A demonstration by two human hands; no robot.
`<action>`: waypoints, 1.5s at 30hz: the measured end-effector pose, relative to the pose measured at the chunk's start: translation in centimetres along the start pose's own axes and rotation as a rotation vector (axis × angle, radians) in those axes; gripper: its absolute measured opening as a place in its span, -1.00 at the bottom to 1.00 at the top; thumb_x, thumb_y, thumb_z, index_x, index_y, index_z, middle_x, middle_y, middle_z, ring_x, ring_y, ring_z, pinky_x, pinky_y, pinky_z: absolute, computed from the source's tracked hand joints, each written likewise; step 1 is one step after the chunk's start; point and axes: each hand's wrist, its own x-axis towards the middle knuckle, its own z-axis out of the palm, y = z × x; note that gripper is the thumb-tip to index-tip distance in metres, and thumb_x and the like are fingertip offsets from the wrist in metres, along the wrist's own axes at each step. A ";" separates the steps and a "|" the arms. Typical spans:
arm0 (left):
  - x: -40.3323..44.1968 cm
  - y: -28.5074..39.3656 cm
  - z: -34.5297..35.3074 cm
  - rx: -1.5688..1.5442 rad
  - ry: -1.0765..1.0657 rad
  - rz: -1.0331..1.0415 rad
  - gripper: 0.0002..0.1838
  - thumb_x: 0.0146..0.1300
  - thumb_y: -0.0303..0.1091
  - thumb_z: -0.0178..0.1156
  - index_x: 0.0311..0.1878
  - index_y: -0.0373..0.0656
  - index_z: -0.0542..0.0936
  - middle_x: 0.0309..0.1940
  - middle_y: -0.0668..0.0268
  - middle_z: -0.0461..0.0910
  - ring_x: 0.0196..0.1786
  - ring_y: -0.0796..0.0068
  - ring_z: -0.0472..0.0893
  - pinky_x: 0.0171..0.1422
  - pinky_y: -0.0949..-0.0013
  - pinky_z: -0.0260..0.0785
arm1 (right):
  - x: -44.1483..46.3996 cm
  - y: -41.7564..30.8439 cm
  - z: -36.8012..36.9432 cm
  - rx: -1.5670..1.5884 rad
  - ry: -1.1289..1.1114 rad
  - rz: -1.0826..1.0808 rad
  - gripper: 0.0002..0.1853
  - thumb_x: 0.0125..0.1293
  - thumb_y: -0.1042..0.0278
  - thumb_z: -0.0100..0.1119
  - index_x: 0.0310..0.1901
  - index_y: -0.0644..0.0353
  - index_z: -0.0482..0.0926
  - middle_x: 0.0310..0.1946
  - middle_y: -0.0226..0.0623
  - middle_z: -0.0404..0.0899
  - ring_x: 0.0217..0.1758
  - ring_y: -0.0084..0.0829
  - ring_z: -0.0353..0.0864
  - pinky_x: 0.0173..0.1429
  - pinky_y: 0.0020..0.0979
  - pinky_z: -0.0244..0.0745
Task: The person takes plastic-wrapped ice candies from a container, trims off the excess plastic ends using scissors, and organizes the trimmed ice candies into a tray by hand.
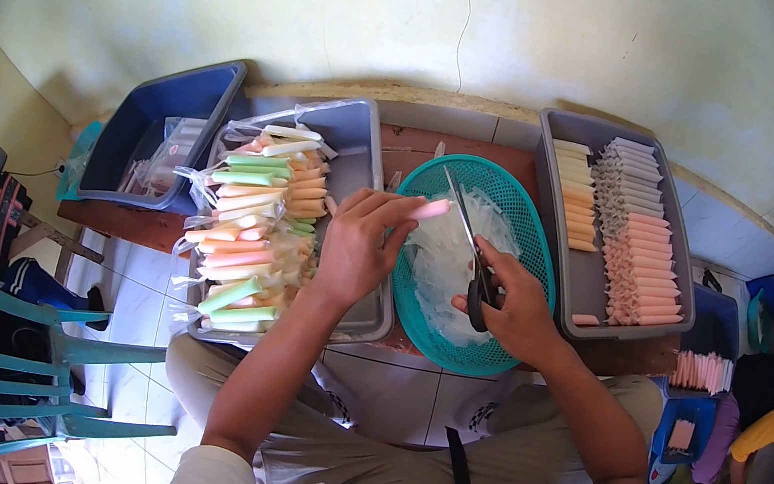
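Observation:
My left hand (364, 238) pinches a pink ice pop (428, 210), a slim stick in a clear plastic sleeve, above the left rim of a turquoise mesh basket (547, 257). Black-handled scissors (476, 297) are gripped in my right hand (520, 309). Their long blades point up and away from me, close to the tip of the pop. Clear plastic scraps (464, 264) lie heaped in the basket below. To the left, a grey tub (365, 315) carries a pile of green, orange, pink and cream ice pops (254, 221) with loose plastic ends.
On the right, a grey tub (601, 329) holds neat rows of trimmed-looking pops (645, 242). A dark blue tub (163, 90) stands far left, and a green plastic chair (5, 354) below it. Another person's yellow sleeve (767, 432) shows at right beside blue containers.

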 end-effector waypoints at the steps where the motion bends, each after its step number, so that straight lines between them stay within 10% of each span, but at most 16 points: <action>1: 0.1 0.1 -0.1 0.000 0.001 0.001 -0.57 0.21 -0.62 0.49 0.17 -0.13 0.81 -0.04 0.18 0.83 -0.03 0.11 0.75 0.10 0.12 0.59 | 0.0 0.1 0.1 0.000 0.001 -0.001 -0.02 0.28 0.17 0.67 0.65 0.28 0.35 0.14 -0.06 0.61 0.01 -0.27 0.69 0.11 -0.30 0.67; 9: 0.5 0.7 -0.5 -0.097 0.048 0.078 -0.47 0.23 -0.65 0.48 0.29 -0.14 0.74 0.03 0.11 0.83 -0.02 0.10 0.78 0.16 0.16 0.59 | 1.0 2.4 1.9 -0.317 0.068 -0.099 -0.10 0.19 0.44 0.56 0.59 0.22 0.39 0.22 0.03 0.58 0.19 0.13 0.72 0.27 -0.02 0.68; 24: -0.3 0.3 -0.1 -0.570 0.029 -0.201 -0.24 0.42 -0.70 0.40 0.65 -0.17 0.40 0.10 0.15 0.77 0.13 0.37 0.80 0.33 0.25 0.66 | 2.0 2.7 3.2 -0.567 -0.076 0.002 -0.16 0.16 0.49 0.47 0.54 0.19 0.43 0.17 -0.01 0.57 0.16 0.08 0.76 0.22 -0.01 0.73; 45: 2.6 6.9 6.3 -1.144 0.063 -0.424 -0.55 0.52 -0.62 0.36 0.30 -0.18 0.37 0.08 0.02 0.78 0.15 0.35 0.80 0.25 0.34 0.68 | 0.2 -1.8 -7.4 -0.025 0.217 -0.264 -0.64 0.45 0.31 0.45 0.20 0.24 0.75 -0.05 -0.04 0.82 -0.10 -0.16 0.84 0.03 -0.21 0.73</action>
